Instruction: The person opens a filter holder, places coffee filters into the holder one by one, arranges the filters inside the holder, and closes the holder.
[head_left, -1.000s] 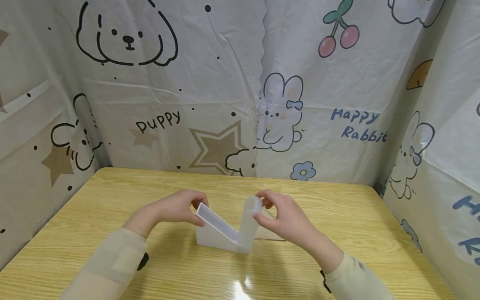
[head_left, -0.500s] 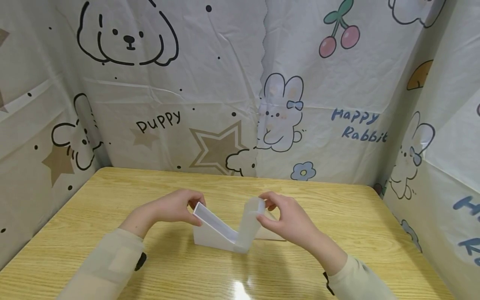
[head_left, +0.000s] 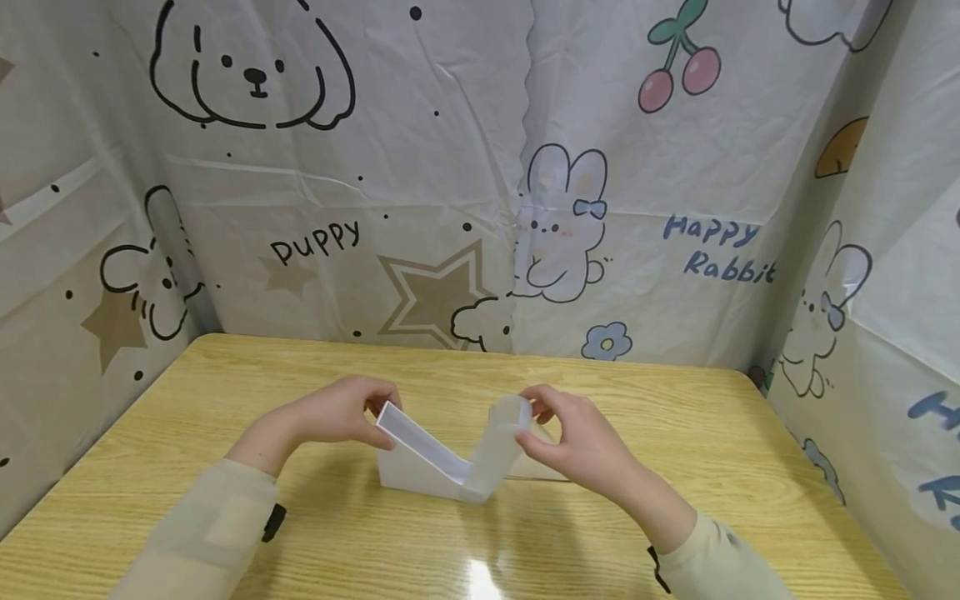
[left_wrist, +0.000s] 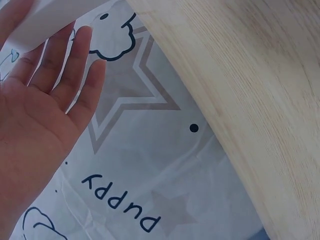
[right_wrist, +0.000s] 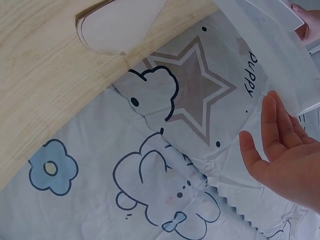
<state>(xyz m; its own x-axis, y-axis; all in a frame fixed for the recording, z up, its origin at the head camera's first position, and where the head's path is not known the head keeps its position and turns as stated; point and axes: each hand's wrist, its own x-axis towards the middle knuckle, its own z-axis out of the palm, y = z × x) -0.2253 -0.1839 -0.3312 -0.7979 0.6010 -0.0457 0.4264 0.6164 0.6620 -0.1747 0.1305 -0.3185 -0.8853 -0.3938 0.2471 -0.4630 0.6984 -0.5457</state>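
A white filter holder box (head_left: 412, 477) with a slanted open top stands on the table in the head view. Its frosted translucent lid (head_left: 491, 454) is swung up at the right end. My left hand (head_left: 337, 412) grips the box's raised left end, thumb in front and fingers behind. On the other side, my right hand (head_left: 581, 437) holds the lid's upper end between thumb and fingers. The inside of the box looks bare where it shows. Behind the lid lies a stack of cream coffee filter papers (right_wrist: 120, 27), partly hidden by the right hand in the head view.
The light wood table (head_left: 300, 517) ends at a back edge against a printed cloth (head_left: 420, 183). The same kind of cloth hangs along the left and right sides. Both wrists wear dark straps.
My left hand and the box have slid slightly left. The lid leans farther right from the box, with the right hand still on it. The filter papers have stayed put.
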